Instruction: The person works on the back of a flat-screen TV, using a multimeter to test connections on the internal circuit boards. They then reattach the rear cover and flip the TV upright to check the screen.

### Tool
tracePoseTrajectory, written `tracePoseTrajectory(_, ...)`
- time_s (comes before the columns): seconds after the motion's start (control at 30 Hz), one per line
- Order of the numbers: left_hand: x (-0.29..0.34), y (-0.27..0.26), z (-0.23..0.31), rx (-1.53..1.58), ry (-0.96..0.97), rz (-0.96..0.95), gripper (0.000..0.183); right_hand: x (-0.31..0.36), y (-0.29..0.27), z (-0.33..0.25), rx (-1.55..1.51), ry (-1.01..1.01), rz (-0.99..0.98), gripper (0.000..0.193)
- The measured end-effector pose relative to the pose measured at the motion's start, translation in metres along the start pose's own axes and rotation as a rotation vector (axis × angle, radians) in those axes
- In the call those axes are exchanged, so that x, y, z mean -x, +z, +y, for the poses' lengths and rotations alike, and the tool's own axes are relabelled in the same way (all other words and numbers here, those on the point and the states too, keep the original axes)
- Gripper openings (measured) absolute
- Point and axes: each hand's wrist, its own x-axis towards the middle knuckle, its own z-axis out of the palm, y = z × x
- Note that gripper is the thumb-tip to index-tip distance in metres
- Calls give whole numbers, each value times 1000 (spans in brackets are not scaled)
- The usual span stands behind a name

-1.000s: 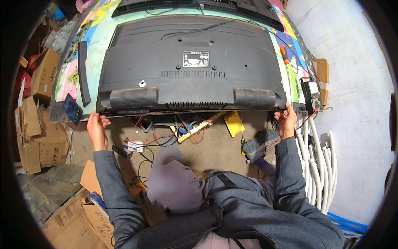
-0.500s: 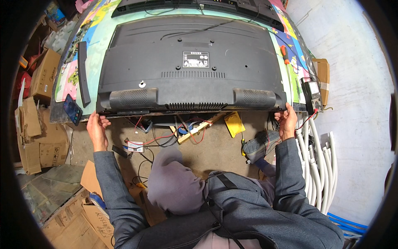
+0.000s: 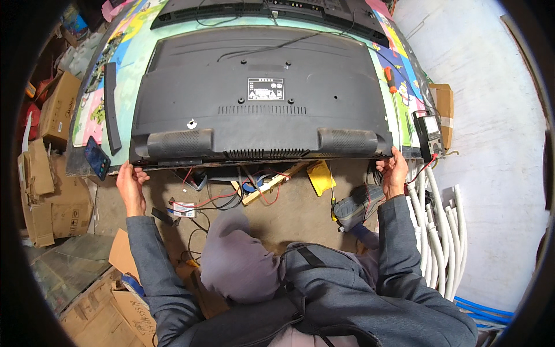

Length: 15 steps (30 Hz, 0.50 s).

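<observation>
A black flat-screen television [image 3: 260, 124] lies on the table with its back up. Its near edge reaches the table's near edge. My left hand [image 3: 133, 188] holds the near left corner, fingers curled and the thumb up by the edge. At the near right corner my right hand [image 3: 394, 173] grips in the same way. The parts of the fingers under the edge are hidden. A black cable [image 3: 272, 47] lies across the far part of the back panel.
A second black television [image 3: 272, 13] lies behind. Left are a dark strip [image 3: 111, 107] and a phone [image 3: 97, 159]; right, a red-handled screwdriver [image 3: 392, 81] and a multimeter [image 3: 426, 130]. White pipes [image 3: 442, 248] stand at right, cardboard boxes [image 3: 72, 196] at left.
The whole view has shifted slightly, so everything sits a little lower and further left. Both hands keep their hold on the television's near corners.
</observation>
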Motion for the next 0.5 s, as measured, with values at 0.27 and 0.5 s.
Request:
tracePoseTrajectory(0.27,2,2,1,-13,0,-1,33,-7,-8,8,-19,-14,-16,27)
tracePoseTrajectory(0.5,3,1,1,-17,1,-8,33,-2,-4,5,-22,-15,-14,28)
